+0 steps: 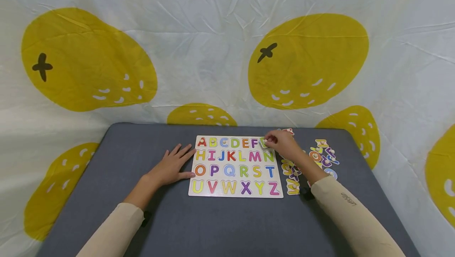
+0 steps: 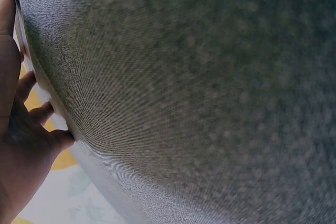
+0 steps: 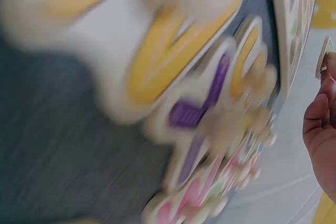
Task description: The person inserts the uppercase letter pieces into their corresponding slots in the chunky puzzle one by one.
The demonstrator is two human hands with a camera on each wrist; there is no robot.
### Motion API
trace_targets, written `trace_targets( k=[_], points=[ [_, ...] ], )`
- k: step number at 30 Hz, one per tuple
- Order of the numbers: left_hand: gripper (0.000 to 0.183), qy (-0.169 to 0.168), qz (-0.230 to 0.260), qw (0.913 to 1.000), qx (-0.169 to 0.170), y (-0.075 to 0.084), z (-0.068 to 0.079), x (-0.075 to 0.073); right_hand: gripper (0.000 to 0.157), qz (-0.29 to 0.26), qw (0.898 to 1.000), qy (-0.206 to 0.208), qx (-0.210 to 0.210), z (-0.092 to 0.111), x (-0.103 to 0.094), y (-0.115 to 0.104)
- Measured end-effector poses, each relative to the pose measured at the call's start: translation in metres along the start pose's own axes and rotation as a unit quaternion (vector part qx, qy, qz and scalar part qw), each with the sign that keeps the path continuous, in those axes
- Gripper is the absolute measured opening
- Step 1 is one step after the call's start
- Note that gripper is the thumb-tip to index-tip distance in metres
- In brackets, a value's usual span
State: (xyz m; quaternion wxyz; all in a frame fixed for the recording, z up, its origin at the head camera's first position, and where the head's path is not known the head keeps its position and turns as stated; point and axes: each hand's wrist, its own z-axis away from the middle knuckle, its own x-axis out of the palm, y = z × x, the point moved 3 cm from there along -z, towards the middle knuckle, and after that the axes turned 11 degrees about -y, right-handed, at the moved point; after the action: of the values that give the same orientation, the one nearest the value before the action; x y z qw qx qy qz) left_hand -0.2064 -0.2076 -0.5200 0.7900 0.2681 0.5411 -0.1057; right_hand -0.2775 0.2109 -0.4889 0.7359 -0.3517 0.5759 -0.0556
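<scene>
A flat white alphabet puzzle board (image 1: pixel 227 195) with rows of coloured letters lies on the table. My left hand (image 1: pixel 173 167) rests at its left edge, fingers spread and thumb touching the side. In the left wrist view the same left hand (image 2: pixel 23 156) shows with fingers extended. My right hand (image 1: pixel 284 143) pinches a green-marked wooden letter piece (image 1: pixel 263 142) by its knob, tilted over the end of the top row, right of the F. The right wrist view shows this piece (image 3: pixel 323 56) edge-on between the fingertips; its letter is hard to read.
Loose knobbed letter pieces lie right of the board, among them a yellow piece (image 1: pixel 293 187) and a purple piece (image 1: pixel 295 174). Farther right sits another heap with an orange letter (image 1: pixel 315 155). The grey table (image 1: pixel 220 229) ends at a fruit-print curtain (image 1: pixel 199 71).
</scene>
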Motion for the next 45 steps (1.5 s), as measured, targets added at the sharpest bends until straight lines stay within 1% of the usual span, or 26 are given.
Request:
trace_targets(
  k=[7,9,14,16,21,27,33,37,40,45],
  points=[
    [0.091,0.007,-0.005,1.0,0.0,0.0,0.0,0.002,0.011,-0.006,1.0,-0.014,-0.003,-0.022,0.018,-0.019],
    [0.092,0.007,-0.006,1.0,0.0,-0.001,0.0,0.003,0.01,-0.01,1.0,-0.022,0.002,-0.029,0.023,-0.026],
    [0.093,0.007,-0.004,1.0,0.002,-0.002,-0.002,0.004,0.009,-0.001,0.999,-0.037,0.015,-0.046,0.034,-0.038],
    [0.093,0.007,-0.004,1.0,0.001,-0.002,-0.002,0.005,0.009,0.006,0.999,-0.039,0.01,-0.052,0.037,-0.043],
    [0.093,0.005,-0.005,1.0,-0.002,-0.002,-0.003,0.006,0.008,0.011,0.999,-0.044,0.0,-0.063,0.045,-0.056],
    [0.093,0.005,-0.001,1.0,-0.002,-0.001,-0.001,0.004,0.007,0.03,0.998,-0.047,0.0,-0.075,0.057,-0.061],
    [0.092,0.007,0.0,1.0,0.001,0.001,0.0,0.001,0.008,0.045,0.998,-0.044,0.006,-0.08,0.062,-0.066],
    [0.092,0.009,0.0,1.0,0.001,0.001,0.0,0.0,0.007,0.043,0.998,-0.043,0.01,-0.079,0.062,-0.069],
    [0.092,0.008,-0.001,1.0,0.0,0.0,0.0,0.0,0.005,0.031,0.999,-0.041,0.015,-0.074,0.058,-0.071],
    [0.092,0.003,0.0,1.0,0.0,0.0,0.001,0.0,0.015,0.01,0.999,-0.033,0.015,-0.062,0.047,-0.071]
  ],
)
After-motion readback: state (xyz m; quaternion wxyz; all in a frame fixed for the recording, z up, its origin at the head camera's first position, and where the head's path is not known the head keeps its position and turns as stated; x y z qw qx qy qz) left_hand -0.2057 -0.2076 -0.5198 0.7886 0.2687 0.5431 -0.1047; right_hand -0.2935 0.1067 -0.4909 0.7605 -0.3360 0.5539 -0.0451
